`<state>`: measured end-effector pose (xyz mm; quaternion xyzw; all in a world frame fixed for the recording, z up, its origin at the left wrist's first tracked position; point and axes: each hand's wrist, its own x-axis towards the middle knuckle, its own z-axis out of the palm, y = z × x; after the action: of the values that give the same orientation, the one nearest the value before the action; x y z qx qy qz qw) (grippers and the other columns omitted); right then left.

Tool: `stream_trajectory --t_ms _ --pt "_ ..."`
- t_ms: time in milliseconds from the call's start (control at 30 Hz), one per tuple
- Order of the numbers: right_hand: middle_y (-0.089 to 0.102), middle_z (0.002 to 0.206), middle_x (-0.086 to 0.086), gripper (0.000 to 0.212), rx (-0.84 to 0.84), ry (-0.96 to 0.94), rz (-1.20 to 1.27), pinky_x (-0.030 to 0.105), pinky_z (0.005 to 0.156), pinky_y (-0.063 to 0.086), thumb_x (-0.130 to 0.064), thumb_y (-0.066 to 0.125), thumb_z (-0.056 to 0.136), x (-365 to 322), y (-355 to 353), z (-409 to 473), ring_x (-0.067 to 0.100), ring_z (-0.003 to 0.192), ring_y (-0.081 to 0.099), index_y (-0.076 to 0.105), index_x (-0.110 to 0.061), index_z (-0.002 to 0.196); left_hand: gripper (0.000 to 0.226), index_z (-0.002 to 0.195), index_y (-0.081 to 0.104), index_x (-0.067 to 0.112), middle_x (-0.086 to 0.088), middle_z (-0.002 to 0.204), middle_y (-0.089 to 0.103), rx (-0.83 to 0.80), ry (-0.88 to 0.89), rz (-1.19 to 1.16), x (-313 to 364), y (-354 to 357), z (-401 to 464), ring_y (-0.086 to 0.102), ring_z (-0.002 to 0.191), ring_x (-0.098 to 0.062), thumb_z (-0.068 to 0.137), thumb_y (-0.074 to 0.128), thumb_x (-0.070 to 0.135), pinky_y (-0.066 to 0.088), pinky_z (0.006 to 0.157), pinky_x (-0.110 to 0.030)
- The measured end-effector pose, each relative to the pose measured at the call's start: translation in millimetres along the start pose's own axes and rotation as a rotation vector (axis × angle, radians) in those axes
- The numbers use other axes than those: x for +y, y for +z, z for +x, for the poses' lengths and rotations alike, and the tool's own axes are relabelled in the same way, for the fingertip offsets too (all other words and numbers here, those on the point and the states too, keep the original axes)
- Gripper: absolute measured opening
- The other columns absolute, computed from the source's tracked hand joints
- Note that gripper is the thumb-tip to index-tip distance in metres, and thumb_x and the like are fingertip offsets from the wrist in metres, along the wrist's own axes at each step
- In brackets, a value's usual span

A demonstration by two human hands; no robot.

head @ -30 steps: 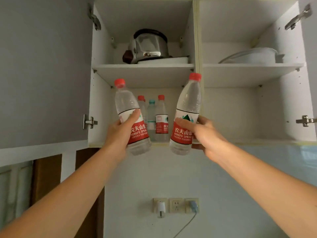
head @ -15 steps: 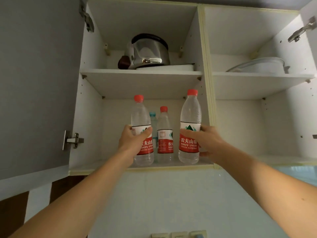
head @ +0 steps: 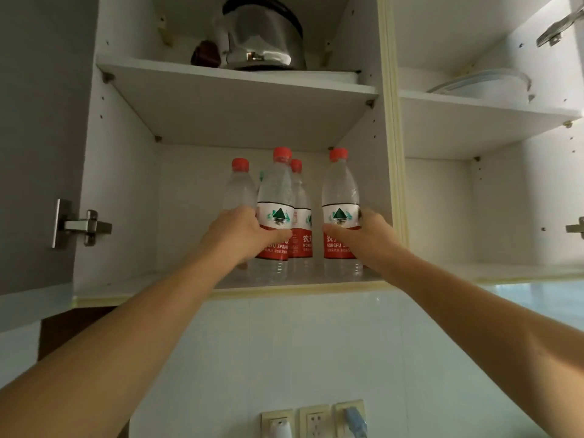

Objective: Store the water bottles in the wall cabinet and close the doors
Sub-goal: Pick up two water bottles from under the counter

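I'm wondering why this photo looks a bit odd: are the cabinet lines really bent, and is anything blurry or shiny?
Head view: the wide lens bows straight edges, like the cabinet divider; light is soft and dim, with the shelf underside in shade; a bright glint sits on the metal pot; the bottles and both hands look slightly soft, and the sockets at the bottom edge softer.

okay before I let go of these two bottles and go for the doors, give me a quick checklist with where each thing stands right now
1. Left hand grips the left bottle: ok.
2. Right hand grips the right bottle: ok.
3. Both bottles upright: ok.
4. Bases fully down on the lower shelf: cannot tell.
5. Bottles behind the shelf's front edge, clear of the doors' swing: ok.
6. Left door closed: not ok, open.
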<state>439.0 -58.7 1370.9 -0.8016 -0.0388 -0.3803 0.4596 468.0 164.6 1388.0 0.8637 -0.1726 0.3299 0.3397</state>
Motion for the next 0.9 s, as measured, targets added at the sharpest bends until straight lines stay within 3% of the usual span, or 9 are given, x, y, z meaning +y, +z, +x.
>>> stream_trajectory --t_ms 133,233,333,467,567,633,733,900 --pt "0.064 0.115 -0.007 0.07 0.058 -0.124 -0.081 0.018 0.062 0.049 -0.05 0.078 0.083 18 7 -5 0.003 0.085 0.063 0.043 -0.026 0.138 0.036 0.085 0.068 0.023 0.0 0.08 0.071 -0.052 -0.052 0.013 1 0 10 0.071 0.052 -0.019 0.074 0.085 0.052 0.06 0.046 -0.032" --pt "0.054 0.13 -0.001 0.084 0.119 -0.17 -0.117 0.035 0.086 0.057 -0.043 0.079 0.084 26 14 -6 0.017 0.106 0.061 0.028 -0.028 0.15 0.031 0.081 0.061 0.027 0.007 0.077 0.065 -0.039 -0.003 0.048 -1 11 16 0.068 0.051 -0.013 0.078 0.082 0.05 0.053 0.04 -0.023" --pt "0.048 0.137 0.002 0.087 0.132 -0.173 -0.11 0.045 0.098 0.055 -0.041 0.078 0.086 34 22 -7 0.019 0.117 0.055 0.022 -0.029 0.153 0.031 0.096 0.06 0.029 0.011 0.077 0.059 -0.049 0.036 0.019 -1 23 21 0.067 0.064 -0.012 0.081 0.081 0.046 0.057 0.045 -0.025" --pt "0.049 0.139 0.002 0.085 0.165 -0.174 -0.146 0.051 0.1 0.053 -0.042 0.075 0.088 41 32 -4 0.022 0.121 0.056 0.021 -0.031 0.153 0.045 0.117 0.066 0.021 0.006 0.085 0.063 -0.05 0.027 -0.019 1 38 29 0.069 0.071 -0.016 0.082 0.079 0.046 0.064 0.065 -0.037" --pt "0.053 0.138 0.003 0.081 0.182 -0.156 -0.183 0.054 0.1 0.052 -0.039 0.074 0.09 42 34 1 0.025 0.123 0.056 0.022 -0.03 0.152 0.054 0.124 0.065 0.016 -0.005 0.105 0.071 -0.026 0.023 0.016 5 50 35 0.068 0.076 -0.019 0.083 0.078 0.048 0.063 0.074 -0.039" --pt "0.056 0.137 0.004 0.078 0.164 -0.138 -0.187 0.055 0.101 0.052 -0.036 0.073 0.091 42 34 3 0.027 0.124 0.057 0.023 -0.029 0.151 0.054 0.125 0.065 0.015 -0.008 0.111 0.072 -0.015 0.037 0.029 7 56 39 0.068 0.073 -0.018 0.084 0.077 0.048 0.06 0.069 -0.035" --pt "0.058 0.135 0.005 0.076 0.157 -0.134 -0.194 0.054 0.101 0.052 -0.033 0.072 0.093 42 34 4 0.027 0.123 0.058 0.024 -0.026 0.151 0.052 0.121 0.066 0.015 -0.004 0.099 0.07 -0.007 0.039 0.04 8 61 44 0.061 0.063 -0.01 0.084 0.076 0.049 0.049 0.055 -0.025" --pt "0.055 0.133 0.008 0.073 0.178 -0.11 -0.223 0.054 0.099 0.052 -0.034 0.073 0.092 41 34 3 0.031 0.123 0.056 0.029 -0.023 0.149 0.054 0.122 0.067 0.015 -0.006 0.109 0.073 0.008 0.033 0.039 7 61 42 0.06 0.062 -0.009 0.082 0.077 0.05 0.048 0.056 -0.025"
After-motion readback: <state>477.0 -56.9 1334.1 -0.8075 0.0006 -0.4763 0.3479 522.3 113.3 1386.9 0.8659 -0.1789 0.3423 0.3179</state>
